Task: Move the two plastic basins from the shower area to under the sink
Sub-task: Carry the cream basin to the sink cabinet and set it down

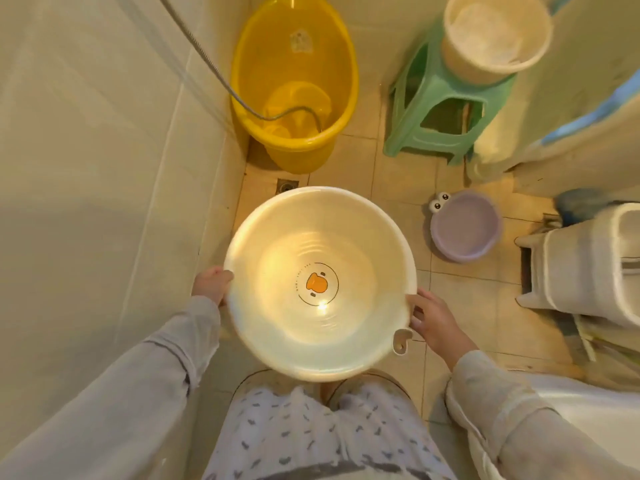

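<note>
A large white basin (277, 237) with an orange duck print in its bottom is held level above the tiled floor, in front of my legs. My left hand (212, 283) grips its left rim. My right hand (433, 323) holds the right rim beside a small hanging tab. A smaller purple basin (465, 226) with cartoon frog eyes on its rim sits on the floor to the right, beyond my right hand.
A yellow tub (294, 74) with a shower hose (204, 53) dropping into it stands at the back. A green stool (440, 116) carries a cream bucket (495, 36). A floor drain (286, 185), a toilet (588, 265) at right, a tiled wall at left.
</note>
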